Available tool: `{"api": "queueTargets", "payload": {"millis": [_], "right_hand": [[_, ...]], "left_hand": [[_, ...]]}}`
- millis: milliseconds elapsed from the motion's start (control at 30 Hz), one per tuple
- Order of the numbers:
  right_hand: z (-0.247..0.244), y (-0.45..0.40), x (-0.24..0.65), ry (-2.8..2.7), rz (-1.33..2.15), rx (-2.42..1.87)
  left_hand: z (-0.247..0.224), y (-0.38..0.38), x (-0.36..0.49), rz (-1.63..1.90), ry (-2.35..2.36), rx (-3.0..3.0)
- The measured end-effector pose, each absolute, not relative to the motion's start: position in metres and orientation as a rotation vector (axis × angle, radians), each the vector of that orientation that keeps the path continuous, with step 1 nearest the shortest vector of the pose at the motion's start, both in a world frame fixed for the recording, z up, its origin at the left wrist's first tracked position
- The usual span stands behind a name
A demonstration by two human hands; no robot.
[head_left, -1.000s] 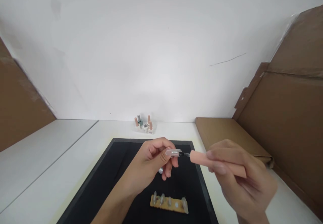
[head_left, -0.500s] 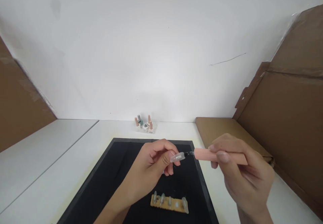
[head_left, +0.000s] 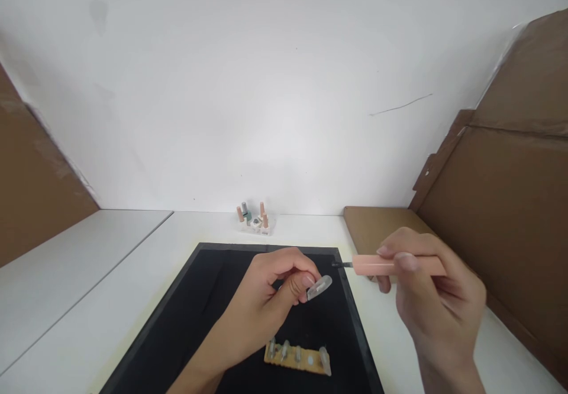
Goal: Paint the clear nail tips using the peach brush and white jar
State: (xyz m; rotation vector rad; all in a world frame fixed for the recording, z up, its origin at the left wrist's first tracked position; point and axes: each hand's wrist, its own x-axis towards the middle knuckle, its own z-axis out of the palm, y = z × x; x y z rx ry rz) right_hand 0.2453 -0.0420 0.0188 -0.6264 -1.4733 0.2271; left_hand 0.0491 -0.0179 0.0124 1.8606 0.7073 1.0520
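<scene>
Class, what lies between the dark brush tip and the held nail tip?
Head view: a bare gap separates brush tip and nail tip, black mat behind.

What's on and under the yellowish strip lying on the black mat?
On the yellowish strip: four clear pieces, plus a white spot between the two rightmost. What it covers on the black mat can't be seen.

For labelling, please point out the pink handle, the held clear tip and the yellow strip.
Pink handle (head_left: 365,265), head view: exposed front end.
Held clear tip (head_left: 320,287), head view: its middle.
Yellow strip (head_left: 304,364), head view: bare lower part.
</scene>
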Motion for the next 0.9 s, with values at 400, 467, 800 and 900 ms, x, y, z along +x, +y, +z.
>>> {"api": "queueTargets", "payload": {"millis": [400,467,800,900], "right_hand": [[0.0206,-0.0424,0.2441,-1.498,0.263,-0.603],[0.0215,-0.0426,0.2439,-1.543,0.276,-0.576],[0.0211,-0.0429,0.2434,-1.536,0.250,-0.583],[0.0227,-0.0435,0.2442,-1.604,0.225,-0.608]], "left_hand": [[0.0140,-0.0175,0.0499,1.084,0.745,1.994],[0.0144,-0.0169,0.0502,1.083,0.745,1.997],[0.0136,-0.0156,0.0499,1.085,0.742,2.018],[0.0149,-0.0162,0.0503,1.090,0.733,2.031]]}}
